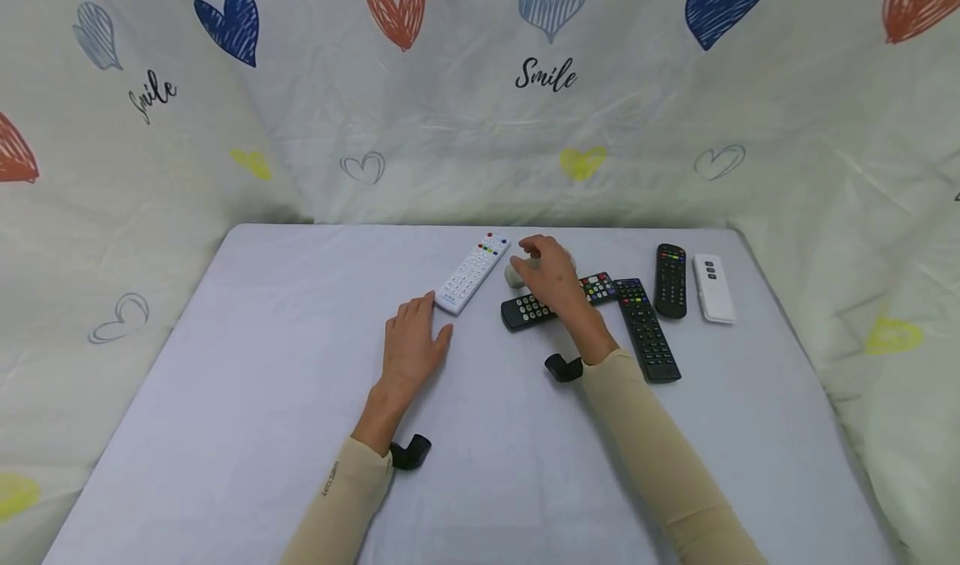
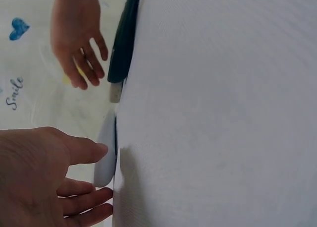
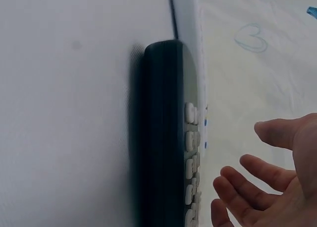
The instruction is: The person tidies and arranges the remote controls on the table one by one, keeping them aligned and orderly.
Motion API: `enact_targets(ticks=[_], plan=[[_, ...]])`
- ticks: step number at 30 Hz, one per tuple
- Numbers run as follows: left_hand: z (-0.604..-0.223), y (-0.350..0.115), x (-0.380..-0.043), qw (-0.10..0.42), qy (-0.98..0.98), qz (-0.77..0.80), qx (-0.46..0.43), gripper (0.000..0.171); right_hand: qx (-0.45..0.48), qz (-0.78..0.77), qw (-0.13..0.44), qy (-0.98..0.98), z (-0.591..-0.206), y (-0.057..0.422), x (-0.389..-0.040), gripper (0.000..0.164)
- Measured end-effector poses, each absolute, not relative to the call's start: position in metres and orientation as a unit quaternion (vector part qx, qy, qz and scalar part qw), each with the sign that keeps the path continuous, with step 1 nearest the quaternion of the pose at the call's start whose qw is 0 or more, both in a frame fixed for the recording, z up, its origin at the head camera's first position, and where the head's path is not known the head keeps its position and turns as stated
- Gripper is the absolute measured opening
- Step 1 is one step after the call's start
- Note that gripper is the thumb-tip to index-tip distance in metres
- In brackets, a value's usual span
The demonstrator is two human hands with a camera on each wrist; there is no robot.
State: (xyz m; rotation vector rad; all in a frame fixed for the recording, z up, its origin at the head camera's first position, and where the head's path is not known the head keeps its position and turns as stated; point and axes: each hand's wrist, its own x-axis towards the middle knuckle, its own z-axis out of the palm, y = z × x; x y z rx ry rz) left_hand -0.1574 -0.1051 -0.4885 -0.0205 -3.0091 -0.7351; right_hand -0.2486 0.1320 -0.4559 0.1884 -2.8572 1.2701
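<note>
My left hand (image 1: 411,344) rests low over the cloth, fingers extended, its fingertips right at the near end of a white remote control (image 1: 472,273) with small coloured buttons. In the left wrist view the thumb overlaps that white remote (image 2: 105,162). My right hand (image 1: 553,277) hovers with loosely bent fingers and nothing between them. Below it lies a black remote with round pale buttons (image 1: 525,312), partly hidden by the hand; its thick side (image 3: 163,138) looms in the right wrist view. A pale grey object (image 1: 513,276) behind the right hand is mostly covered.
Right of the hands lie a long black remote (image 1: 648,332), a shorter black remote (image 1: 671,282) and a slim white remote (image 1: 714,288) with few buttons. A white cloth covers the table (image 1: 225,432). Heart-printed fabric (image 1: 450,132) hangs behind and at both sides.
</note>
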Motion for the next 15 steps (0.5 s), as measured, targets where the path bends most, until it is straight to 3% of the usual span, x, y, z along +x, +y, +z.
enact_targets(ticks=[15], plan=[[-0.491, -0.106, -0.162, 0.016, -0.972, -0.233, -0.002, 0.061, 0.036, 0.438, -0.022, -0.898, -0.455, 0.128, -0.26, 0.048]])
